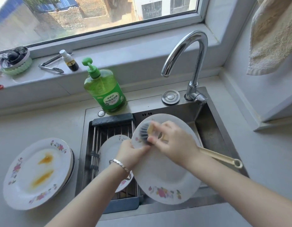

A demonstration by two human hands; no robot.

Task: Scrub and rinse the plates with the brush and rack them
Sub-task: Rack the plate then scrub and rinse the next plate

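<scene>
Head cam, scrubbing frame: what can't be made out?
Head view only:
- Brush bristles: motion-blurred, right hand covers the neck.
- Racked plate: partly behind left hand and held plate.
- Plate stack: count hidden under top plate.

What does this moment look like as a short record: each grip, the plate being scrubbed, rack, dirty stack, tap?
left grip: holds the scrubbed plate by its rim, over the sink
right grip: holds the brush, bristles on that plate
rack: one racked plate lying in it
dirty stack: on the counter, top plate stained orange
tap: no water visible
</scene>
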